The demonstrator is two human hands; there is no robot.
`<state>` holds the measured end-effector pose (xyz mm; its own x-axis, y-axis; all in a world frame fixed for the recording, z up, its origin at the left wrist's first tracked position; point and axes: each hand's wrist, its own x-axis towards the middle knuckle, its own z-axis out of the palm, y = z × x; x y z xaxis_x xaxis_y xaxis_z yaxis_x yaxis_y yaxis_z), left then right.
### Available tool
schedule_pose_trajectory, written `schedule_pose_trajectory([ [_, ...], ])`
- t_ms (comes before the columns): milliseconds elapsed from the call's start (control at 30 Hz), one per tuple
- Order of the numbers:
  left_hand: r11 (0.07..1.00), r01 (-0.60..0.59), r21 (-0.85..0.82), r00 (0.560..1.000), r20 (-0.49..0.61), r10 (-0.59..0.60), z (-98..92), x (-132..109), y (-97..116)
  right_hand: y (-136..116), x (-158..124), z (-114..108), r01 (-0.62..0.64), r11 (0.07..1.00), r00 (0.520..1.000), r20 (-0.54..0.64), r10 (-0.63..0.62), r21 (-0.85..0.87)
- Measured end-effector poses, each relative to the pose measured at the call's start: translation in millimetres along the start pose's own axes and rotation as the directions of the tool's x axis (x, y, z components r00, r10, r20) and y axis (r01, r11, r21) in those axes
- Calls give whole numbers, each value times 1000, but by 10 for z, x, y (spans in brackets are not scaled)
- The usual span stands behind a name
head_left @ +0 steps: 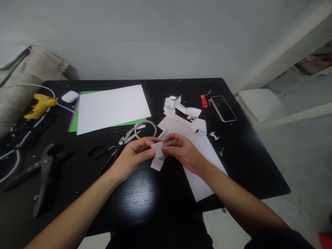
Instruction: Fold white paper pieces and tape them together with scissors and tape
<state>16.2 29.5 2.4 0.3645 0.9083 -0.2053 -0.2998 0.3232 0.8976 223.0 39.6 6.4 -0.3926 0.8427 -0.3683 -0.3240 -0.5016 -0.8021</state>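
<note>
Near the middle of the black table, a small folded piece of white paper (157, 163) is held between both hands. My left hand (137, 151) pinches its left side, thumb in front and fingers behind. From the other side, my right hand (182, 152) grips its right edge with thumb and fingertips. Part of the paper is hidden by the fingers. Beneath my right hand lies a sheet of white paper (198, 176). Just beyond my left hand are black-handled scissors (121, 142), open, and a roll of tape (155, 130).
White paper scraps (190, 111) lie behind my hands. At back left, a white sheet (111, 109) covers green paper (73, 121). A yellow glue gun (41, 104), white case (70, 96) and pliers (45, 173) are leftward. A red lighter (204, 101) and phone (223, 109) sit rightward.
</note>
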Motion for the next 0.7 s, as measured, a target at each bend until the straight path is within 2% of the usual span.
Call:
schedule_pose_trajectory([
  [100, 999, 16, -32, 1000, 25, -15, 17, -10, 4, -1, 3, -2, -10, 1000, 1000, -6, 10, 9],
  [300, 995, -38, -95, 999, 18, 40, 25, -14, 48, -4, 28, -33, -42, 999, 999, 7, 42, 27],
  [367, 991, -54, -124, 998, -22, 52, 9, -12, 80, -13, 31, -48, 3, 999, 1000, -13, -3, -35],
  [433, 985, -65, -161, 996, -74, 54, -16, -9, 115, -24, 22, -60, 103, 971, 992, -52, -117, -216],
  [500, 978, -75, -196, 991, -128, 50, -42, -5, 151, -30, -2, -63, 220, 835, 961, -38, -276, -505],
  [567, 971, -84, -224, 984, -170, 46, -62, 0, 183, -20, -35, -58, 302, 591, 919, 64, -389, -748],
  [633, 965, -98, -243, 980, -194, 50, -76, 4, 206, 8, -65, -51, 343, 370, 893, 178, -413, -864],
  [700, 965, -104, -240, 977, -205, 54, -84, 7, 217, 44, -84, -44, 348, 242, 890, 239, -388, -906],
])
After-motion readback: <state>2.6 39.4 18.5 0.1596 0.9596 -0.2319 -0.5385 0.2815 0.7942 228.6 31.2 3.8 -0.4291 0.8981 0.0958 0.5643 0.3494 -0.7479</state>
